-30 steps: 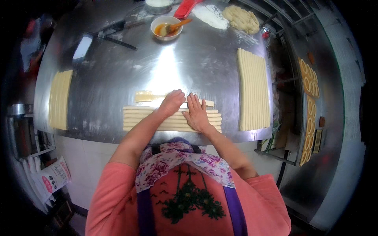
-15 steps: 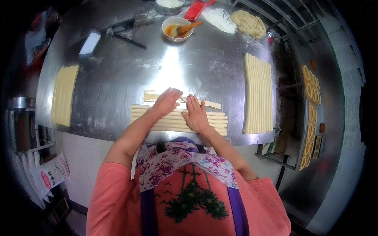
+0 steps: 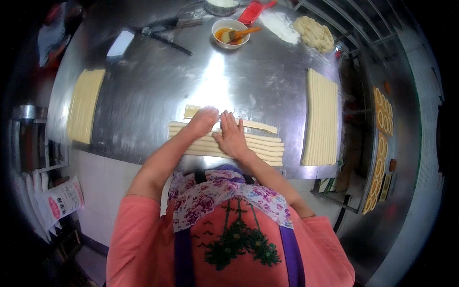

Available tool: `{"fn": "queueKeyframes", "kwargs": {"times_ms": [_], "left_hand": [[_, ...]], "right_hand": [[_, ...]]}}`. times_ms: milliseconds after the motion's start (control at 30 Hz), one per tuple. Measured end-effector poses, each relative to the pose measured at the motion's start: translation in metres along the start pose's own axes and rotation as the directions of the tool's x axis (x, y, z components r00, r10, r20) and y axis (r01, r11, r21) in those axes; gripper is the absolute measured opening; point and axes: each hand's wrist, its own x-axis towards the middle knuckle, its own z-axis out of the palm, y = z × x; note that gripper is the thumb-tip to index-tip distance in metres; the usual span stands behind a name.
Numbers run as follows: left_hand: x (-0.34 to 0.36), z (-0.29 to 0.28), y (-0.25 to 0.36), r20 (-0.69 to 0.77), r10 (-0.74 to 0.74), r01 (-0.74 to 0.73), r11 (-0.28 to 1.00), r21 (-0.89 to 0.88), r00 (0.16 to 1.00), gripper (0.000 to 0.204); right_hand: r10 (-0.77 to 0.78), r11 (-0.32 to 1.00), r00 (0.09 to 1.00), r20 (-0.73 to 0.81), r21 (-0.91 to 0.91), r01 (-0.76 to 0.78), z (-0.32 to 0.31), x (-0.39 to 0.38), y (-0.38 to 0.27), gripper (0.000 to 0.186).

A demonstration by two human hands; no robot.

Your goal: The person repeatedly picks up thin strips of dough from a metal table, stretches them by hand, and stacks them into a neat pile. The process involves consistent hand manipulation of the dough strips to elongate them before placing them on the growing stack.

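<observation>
A flat strip of dough [image 3: 260, 126] lies crosswise on the metal table in front of me, its left part yellowish and its right part paler. My left hand [image 3: 204, 121] is closed at the strip's middle, fingers curled onto the dough; the fingertips are partly hidden. Beside it, my right hand [image 3: 233, 138] rests with fingers stretched over the strip, its palm above the nearer dough ropes. Those dough ropes [image 3: 267, 152], several of them, lie side by side between the strip and my body. Both forearms pass over the ropes or their ends.
Flat dough strips [image 3: 86, 106] lie at the table's left end, a block of dough ropes [image 3: 320, 117] at the right. Farther back are a bowl [image 3: 230, 34] with a brush, a red brush [image 3: 256, 12], flour and a dough lump [image 3: 314, 34]. A tray [image 3: 368, 191] of shaped pieces stands right.
My left hand's fingers have gone from stretched out to curled in at the strip. The right hand stays beside it, nearly unmoved. The whole view has shifted slightly.
</observation>
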Motion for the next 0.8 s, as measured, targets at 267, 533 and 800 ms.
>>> {"fn": "queueKeyframes", "kwargs": {"times_ms": [267, 533, 800], "left_hand": [[-0.016, -0.013, -0.019, -0.136, 0.012, -0.012, 1.0, 0.0, 0.991, 0.007], [-0.031, -0.044, -0.028, -0.271, 0.098, -0.086, 0.995, 0.057, 0.958, 0.003], [-0.053, -0.046, -0.039, -0.113, 0.053, -0.049, 0.998, 0.037, 0.992, 0.013]], "right_hand": [[-0.008, 1.0, 1.0, 0.004, -0.015, 0.008, 0.0, 0.006, -0.012, 0.073], [-0.041, 0.999, 0.997, 0.068, -0.02, 0.042, 0.005, 0.012, -0.025, 0.074], [-0.095, 0.991, 0.994, -0.051, -0.098, 0.09, 0.009, 0.012, -0.025, 0.066]]}}
